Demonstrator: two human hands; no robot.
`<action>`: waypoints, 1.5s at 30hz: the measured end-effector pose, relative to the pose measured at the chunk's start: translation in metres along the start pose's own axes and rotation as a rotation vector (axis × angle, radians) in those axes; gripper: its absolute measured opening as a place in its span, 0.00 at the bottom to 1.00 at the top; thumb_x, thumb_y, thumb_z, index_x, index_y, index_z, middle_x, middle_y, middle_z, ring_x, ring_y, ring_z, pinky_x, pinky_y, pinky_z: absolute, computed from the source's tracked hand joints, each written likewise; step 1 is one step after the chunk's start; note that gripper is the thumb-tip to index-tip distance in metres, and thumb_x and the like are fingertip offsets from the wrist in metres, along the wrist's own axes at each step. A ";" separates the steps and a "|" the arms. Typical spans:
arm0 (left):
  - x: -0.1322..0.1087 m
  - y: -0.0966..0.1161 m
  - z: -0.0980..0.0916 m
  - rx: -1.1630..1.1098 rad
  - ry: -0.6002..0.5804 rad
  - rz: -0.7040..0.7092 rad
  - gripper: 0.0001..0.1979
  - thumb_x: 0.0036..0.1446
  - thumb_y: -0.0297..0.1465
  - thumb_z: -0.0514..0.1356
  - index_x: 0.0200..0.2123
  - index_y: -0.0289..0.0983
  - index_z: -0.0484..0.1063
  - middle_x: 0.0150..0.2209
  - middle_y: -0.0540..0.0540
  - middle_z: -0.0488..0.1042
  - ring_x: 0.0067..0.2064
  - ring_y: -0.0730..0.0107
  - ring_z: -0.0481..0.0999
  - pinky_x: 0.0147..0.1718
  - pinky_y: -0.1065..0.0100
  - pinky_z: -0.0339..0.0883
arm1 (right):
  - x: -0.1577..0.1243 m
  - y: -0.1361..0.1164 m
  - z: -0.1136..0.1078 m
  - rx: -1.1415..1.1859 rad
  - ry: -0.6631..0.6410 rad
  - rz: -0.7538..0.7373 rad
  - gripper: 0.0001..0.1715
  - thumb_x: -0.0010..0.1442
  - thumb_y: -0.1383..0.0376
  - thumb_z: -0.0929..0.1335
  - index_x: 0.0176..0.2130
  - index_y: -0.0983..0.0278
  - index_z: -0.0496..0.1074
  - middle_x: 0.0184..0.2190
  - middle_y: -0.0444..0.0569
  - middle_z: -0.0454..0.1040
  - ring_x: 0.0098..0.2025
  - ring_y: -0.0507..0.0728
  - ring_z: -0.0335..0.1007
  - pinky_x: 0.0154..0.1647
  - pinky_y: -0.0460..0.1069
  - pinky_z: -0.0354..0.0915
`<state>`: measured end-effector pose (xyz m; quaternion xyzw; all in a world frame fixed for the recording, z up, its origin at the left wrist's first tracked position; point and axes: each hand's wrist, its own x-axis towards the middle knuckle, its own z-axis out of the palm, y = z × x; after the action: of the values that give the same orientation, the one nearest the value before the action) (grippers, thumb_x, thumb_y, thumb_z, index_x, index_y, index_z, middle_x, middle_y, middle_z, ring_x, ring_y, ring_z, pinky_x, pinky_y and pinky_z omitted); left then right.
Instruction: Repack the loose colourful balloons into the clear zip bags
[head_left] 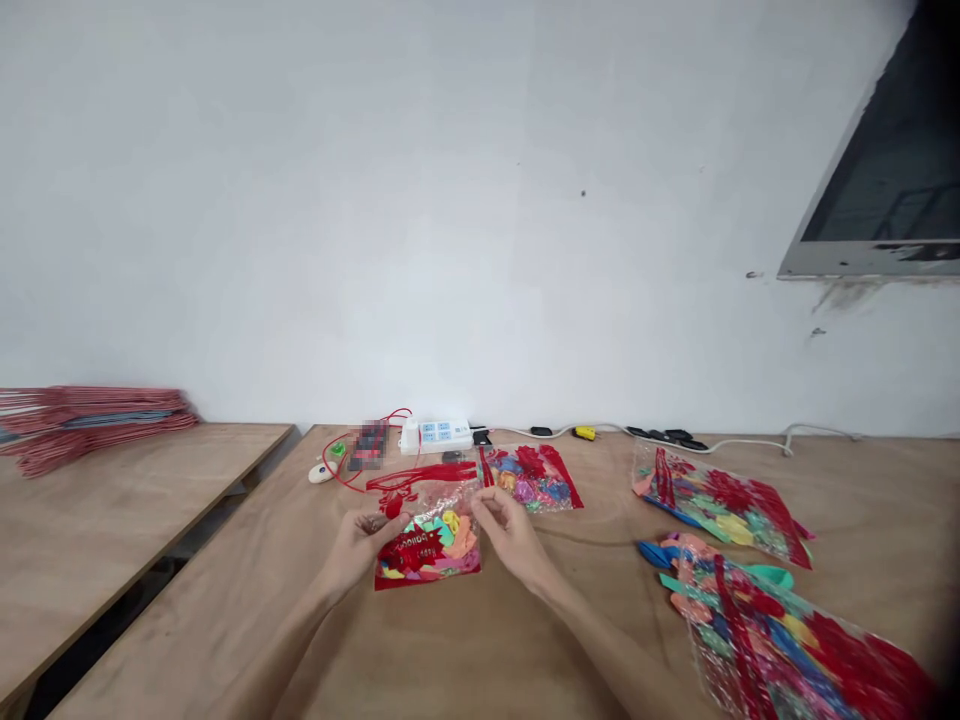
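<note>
A transparent plastic bag of colourful balloons [429,545] with a red printed label lies on the plywood table [577,610] in front of me. My left hand [362,547] pinches the bag's upper left side, and my right hand [511,541] pinches its upper right side. Its red top part is crumpled between my hands. Just beyond lies a similar balloon bag [534,478]. Two more balloon bags [720,505] [780,630] lie well to the right of my right hand, with loose balloons [675,550] spilling between them.
At the table's back edge are a white power strip [437,435], a red wire [337,465] and a white cable [675,436] with black plugs. A second wooden table [135,500] stands to the left, bearing a stack of red hangers [90,425]. A white wall [450,200] rises behind.
</note>
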<state>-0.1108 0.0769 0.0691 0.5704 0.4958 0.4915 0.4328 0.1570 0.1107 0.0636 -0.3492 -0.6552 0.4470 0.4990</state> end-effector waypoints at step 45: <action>-0.136 -0.009 -0.005 0.670 -0.733 0.508 0.20 0.72 0.35 0.65 0.63 0.61 0.76 0.61 0.54 0.81 0.66 0.60 0.76 0.74 0.55 0.59 | -0.171 0.004 -0.080 -0.531 -0.567 -0.202 0.25 0.71 0.62 0.72 0.62 0.38 0.77 0.63 0.46 0.78 0.71 0.65 0.68 0.72 0.65 0.66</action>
<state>-0.1204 -0.0566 0.0436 0.9119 0.2891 0.1652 0.2398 0.2783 -0.0239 0.0100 -0.2626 -0.8907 0.2897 0.2320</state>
